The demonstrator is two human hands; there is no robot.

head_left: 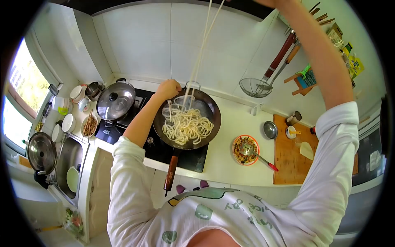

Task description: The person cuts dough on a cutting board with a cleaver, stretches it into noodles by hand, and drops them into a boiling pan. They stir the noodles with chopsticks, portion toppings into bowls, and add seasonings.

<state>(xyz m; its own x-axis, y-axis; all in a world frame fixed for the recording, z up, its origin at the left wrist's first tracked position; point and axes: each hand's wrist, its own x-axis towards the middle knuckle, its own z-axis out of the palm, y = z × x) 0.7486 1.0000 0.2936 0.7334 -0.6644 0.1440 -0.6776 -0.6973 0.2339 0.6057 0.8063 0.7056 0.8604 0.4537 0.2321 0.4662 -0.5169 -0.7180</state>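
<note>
A wok (214, 111) on the stove holds a heap of thick white noodles (187, 127). Long pale strands (198, 57) rise from the heap and leave the view at the top. My left hand (168, 89), fingers curled closed, is over the wok's far left rim, near its small loop handle (192, 85). Something clear, like plastic film (172, 108), lies below it on the noodles; whether I hold it is hidden. Only the lower edge of my right hand (266, 2) shows, raised high at the top border; its fingers are cut off.
The wok's wooden handle (171, 171) points toward me. A lidded pot (116, 100) stands left of it. To the right are a bowl of chopped food (246, 142) with a spoon, a metal bowl (270, 129) and a cutting board (290, 160). Strainers (256, 87) hang on the wall.
</note>
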